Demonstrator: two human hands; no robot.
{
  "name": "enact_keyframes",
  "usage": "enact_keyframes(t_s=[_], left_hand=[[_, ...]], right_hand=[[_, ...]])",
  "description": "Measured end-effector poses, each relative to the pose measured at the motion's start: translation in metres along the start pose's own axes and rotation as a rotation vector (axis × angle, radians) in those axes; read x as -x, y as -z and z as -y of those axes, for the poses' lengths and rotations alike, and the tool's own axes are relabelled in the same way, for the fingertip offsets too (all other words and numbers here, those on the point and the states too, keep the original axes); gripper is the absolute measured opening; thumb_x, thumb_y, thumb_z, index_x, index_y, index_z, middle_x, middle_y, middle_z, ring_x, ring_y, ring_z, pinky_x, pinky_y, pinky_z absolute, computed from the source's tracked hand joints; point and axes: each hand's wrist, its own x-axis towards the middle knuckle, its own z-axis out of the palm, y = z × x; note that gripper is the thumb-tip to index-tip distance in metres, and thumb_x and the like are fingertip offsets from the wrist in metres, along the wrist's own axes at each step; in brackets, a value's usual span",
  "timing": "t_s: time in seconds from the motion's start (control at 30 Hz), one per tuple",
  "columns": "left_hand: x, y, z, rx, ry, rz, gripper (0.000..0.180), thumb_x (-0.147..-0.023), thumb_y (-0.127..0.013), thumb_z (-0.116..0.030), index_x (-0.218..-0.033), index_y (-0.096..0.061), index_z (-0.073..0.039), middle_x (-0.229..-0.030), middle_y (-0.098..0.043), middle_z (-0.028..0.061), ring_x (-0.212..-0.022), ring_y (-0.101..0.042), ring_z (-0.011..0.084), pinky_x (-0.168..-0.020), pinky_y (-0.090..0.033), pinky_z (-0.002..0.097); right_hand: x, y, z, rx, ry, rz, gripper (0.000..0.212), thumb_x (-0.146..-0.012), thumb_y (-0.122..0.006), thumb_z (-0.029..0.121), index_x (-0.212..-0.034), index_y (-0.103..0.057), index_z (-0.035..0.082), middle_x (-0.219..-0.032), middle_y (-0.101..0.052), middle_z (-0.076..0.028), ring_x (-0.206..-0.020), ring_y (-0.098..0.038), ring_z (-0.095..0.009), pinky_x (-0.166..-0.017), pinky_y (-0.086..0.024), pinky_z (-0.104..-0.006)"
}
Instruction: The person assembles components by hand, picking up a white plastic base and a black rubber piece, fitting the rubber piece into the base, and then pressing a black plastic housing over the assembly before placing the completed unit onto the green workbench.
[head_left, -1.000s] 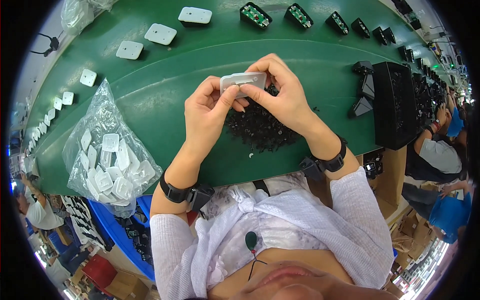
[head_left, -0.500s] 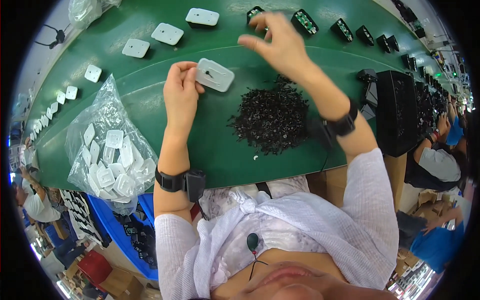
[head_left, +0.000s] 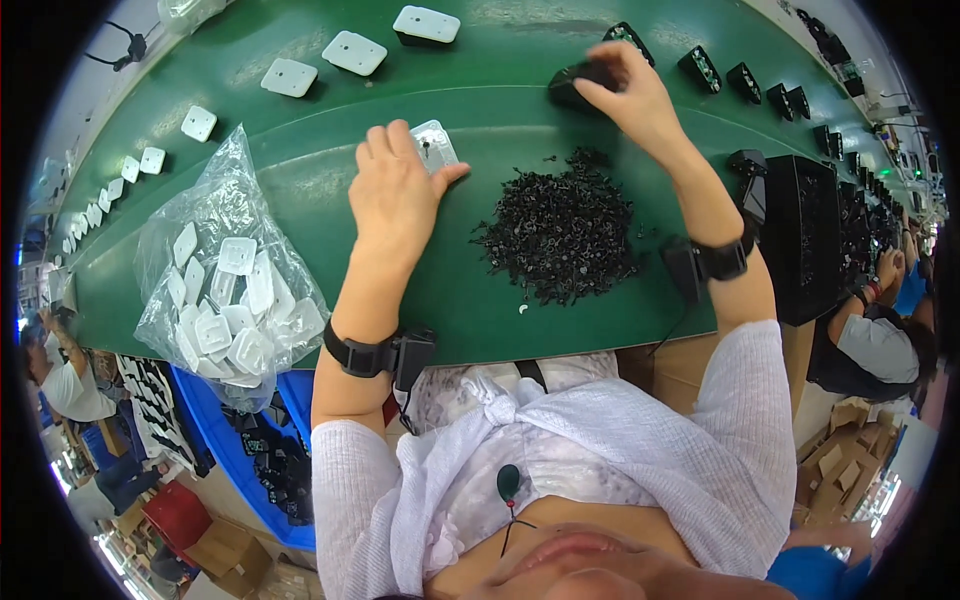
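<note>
Smooth plastic cover [head_left: 437, 150], glossy bag [head_left: 222, 205]

White cover [head_left: 436, 147], black housing [head_left: 568, 88] to its right

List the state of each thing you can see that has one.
Left hand, thumb out, partly covering plate.
Plate, partly hidden.
Right hand, gripping housing.
Housing, held, slightly blurred.
Pile, loose, heaped.
Bag, holding white plates; mouth unclear.
Right-hand row, nearer housings open, boards showing.
</note>
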Motion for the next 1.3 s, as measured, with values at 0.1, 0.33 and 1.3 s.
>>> enact_keyframes(t_s=[0.1,0.33,1.3], left_hand=[[0.001,0.002,-0.006,0.000,-0.058,0.035,0.059,-0.069,-0.078,-0.034,-0.108,-0.049,0.000,-0.099,-0.052,0.0122,-0.093,-0.055,0.0284,-0.072,-0.052,0.0378],[0.007,-0.003,0.020,0.202,-0.353,0.001,0.057,-0.080,-0.059,0.003,-0.133,-0.040,0.000,-0.121,-0.054,0.0161,-0.113,-0.052,0.0313,-0.096,-0.043,0.0384],[0.021,0.008,0.028,0.229,-0.309,-0.003,0.053,-0.080,-0.044,0.008,-0.129,-0.054,-0.010,-0.135,-0.053,0.0053,-0.124,-0.050,0.0233,-0.102,-0.040,0.0409]], right_hand=[[0.027,0.015,0.000,0.183,-0.006,-0.001,0.037,-0.080,-0.069,0.010,-0.114,-0.056,0.002,-0.105,-0.062,-0.008,-0.097,-0.060,-0.019,-0.088,-0.047,-0.0316],[0.028,-0.007,0.034,0.232,0.336,0.051,0.031,-0.082,-0.066,0.008,-0.112,-0.060,0.002,-0.108,-0.063,-0.011,-0.099,-0.061,-0.025,-0.089,-0.046,-0.0321],[0.029,-0.090,0.064,0.547,0.734,0.212,0.031,-0.078,-0.066,0.009,-0.108,-0.062,0.009,-0.108,-0.061,-0.006,-0.098,-0.059,-0.023,-0.075,-0.054,-0.0319]])
